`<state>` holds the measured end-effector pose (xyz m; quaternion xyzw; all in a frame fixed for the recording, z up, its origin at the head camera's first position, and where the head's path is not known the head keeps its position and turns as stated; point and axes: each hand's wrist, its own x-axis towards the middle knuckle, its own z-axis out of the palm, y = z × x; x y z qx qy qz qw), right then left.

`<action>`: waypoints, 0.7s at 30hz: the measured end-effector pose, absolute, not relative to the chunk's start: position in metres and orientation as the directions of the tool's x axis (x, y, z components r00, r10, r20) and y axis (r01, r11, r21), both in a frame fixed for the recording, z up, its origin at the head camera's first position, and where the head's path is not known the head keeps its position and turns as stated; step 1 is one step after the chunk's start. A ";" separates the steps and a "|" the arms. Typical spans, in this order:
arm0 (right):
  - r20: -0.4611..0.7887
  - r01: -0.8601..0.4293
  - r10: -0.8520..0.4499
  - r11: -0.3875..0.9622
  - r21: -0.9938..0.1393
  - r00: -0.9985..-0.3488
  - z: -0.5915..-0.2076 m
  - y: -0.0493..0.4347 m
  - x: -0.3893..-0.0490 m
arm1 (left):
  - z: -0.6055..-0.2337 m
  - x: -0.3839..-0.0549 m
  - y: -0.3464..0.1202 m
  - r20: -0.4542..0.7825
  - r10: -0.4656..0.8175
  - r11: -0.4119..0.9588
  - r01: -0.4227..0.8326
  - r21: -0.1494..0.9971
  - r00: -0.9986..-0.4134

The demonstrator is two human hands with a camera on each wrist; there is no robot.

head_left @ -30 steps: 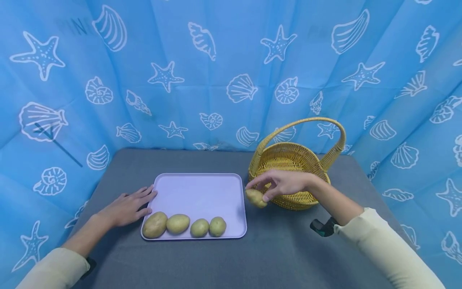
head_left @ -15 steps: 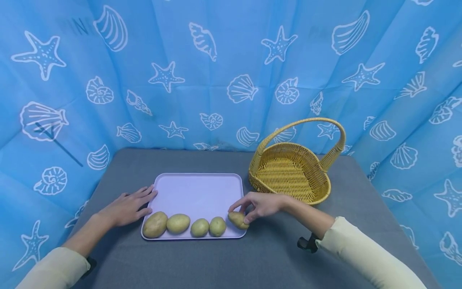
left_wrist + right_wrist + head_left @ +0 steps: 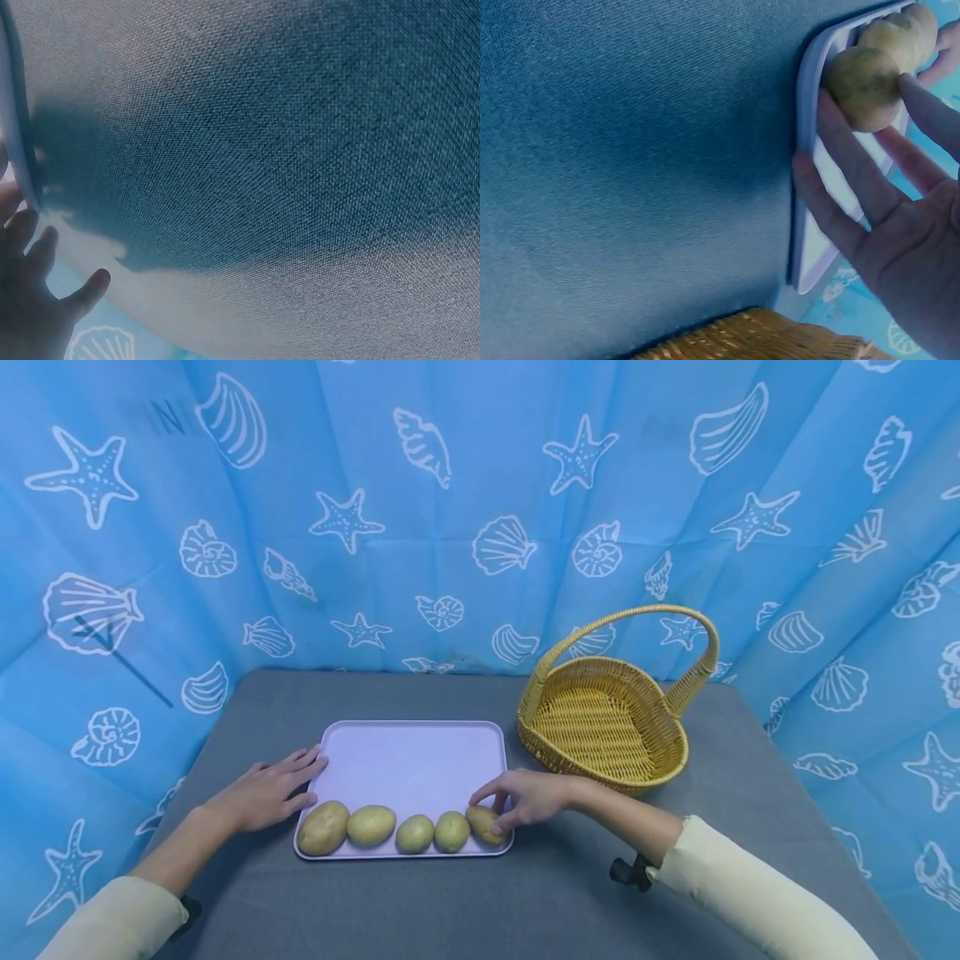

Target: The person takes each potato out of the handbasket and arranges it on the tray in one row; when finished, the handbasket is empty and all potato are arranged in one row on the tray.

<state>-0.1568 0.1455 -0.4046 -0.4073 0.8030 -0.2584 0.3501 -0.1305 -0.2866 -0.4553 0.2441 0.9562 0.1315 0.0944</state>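
Note:
A lavender tray (image 3: 412, 760) lies on the grey cloth. Along its near edge sits a row of several potatoes: a large potato (image 3: 323, 828) at the left, then an oval potato (image 3: 372, 826) and two smaller potatoes, one of them the round potato (image 3: 452, 832). At the row's right end my right hand (image 3: 531, 797) pinches the last potato (image 3: 866, 86) between thumb and fingers, down in the tray's near right corner. My left hand (image 3: 273, 789) rests with straight, spread fingers on the tray's left rim; the left wrist view shows only part of it.
A yellow wicker basket (image 3: 600, 735) with a tall arched handle stands to the right of the tray, just beyond my right forearm. No potato shows inside it. A blue shell-print curtain (image 3: 450, 527) hangs behind the table and along its sides.
My right hand has carried the potato left and down from the basket's front into the tray, setting it at the row's right end. The left hand has stayed in place.

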 end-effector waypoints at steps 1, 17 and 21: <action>-0.358 -0.481 -0.831 0.542 -0.689 -0.425 -0.403 0.145 -0.156 | -0.454 -0.130 -0.286 -0.118 0.494 0.846 0.445 0.295 -0.861; -0.326 -0.392 -0.770 0.581 -0.713 -0.549 -0.353 0.216 -0.157 | -0.453 -0.128 -0.288 -0.133 0.473 0.864 0.429 0.265 -0.871; -0.282 -0.359 -0.725 0.592 -0.722 -0.629 -0.342 0.256 -0.160 | -0.452 -0.128 -0.291 -0.139 0.471 0.867 0.428 0.255 -0.871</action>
